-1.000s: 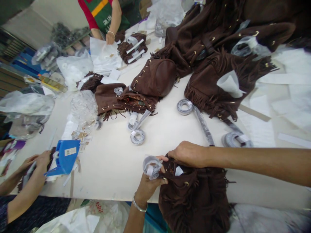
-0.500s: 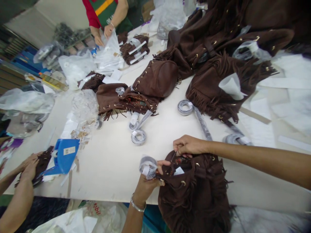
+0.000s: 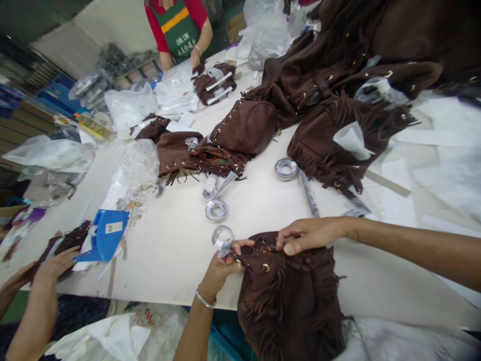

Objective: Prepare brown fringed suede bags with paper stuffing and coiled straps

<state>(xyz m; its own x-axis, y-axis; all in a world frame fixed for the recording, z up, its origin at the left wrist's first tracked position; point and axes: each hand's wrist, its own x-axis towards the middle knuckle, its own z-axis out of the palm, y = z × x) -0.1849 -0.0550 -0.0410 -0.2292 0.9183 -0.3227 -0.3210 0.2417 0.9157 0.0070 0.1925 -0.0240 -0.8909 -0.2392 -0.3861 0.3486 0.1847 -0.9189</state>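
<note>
Right hand (image 3: 306,238) moved rightward, lining (image 3: 265,248) inside bag (image 3: 291,301)

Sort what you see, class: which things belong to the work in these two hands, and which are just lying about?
Seemingly in use:
- fringed brown bag, gripped by the left hand and right hand
- wrapped coil at the left hand

Apparently lying about:
- drawstring bag
- long wrapped strap
- crumpled clear plastic
- flat grey-brown strip

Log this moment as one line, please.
left hand: holding brown fringed bag by rim | right hand: at bag's opening | plastic-wrapped coil: at left hand | table: beyond bag
</note>
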